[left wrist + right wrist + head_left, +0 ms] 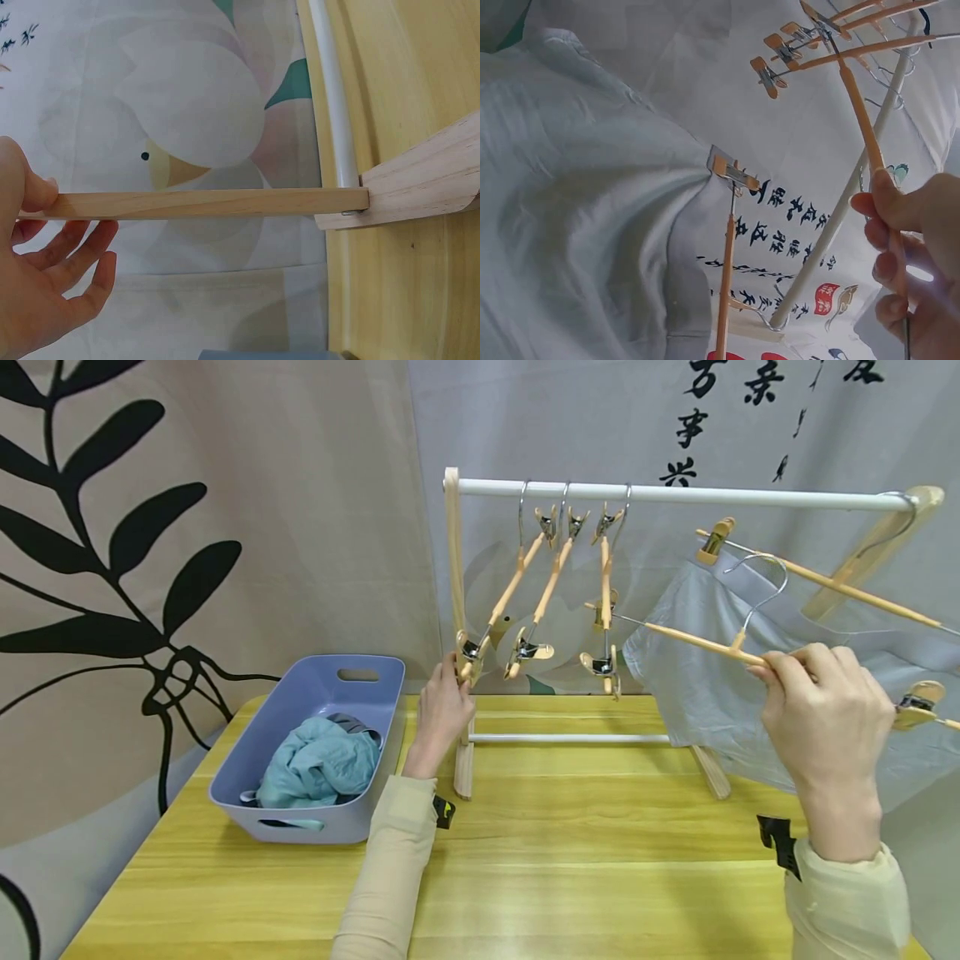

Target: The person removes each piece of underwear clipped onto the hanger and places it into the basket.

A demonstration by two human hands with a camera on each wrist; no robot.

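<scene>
My left hand [442,714] grips the wooden upright [453,560] of a small clothes rack at its left end. In the left wrist view the thumb lies along one side of that upright [210,204], the fingers on the other. At the right, my right hand [828,727] holds a wooden clip hanger [686,638] by its bar, near the metal hook. No cloth shows in this hanger's clips. Behind it, a pale grey garment [693,664] hangs by its waistband from another clip hanger [840,587], hooked at the rail's right end.
Three bare clip hangers [551,578] hang on the white rail [675,493] near its left end. A blue-purple basket [247,781] holding crumpled teal cloth [318,764] and darker pieces stands left on the wooden table [585,877]. A printed curtain [300,510] hangs behind.
</scene>
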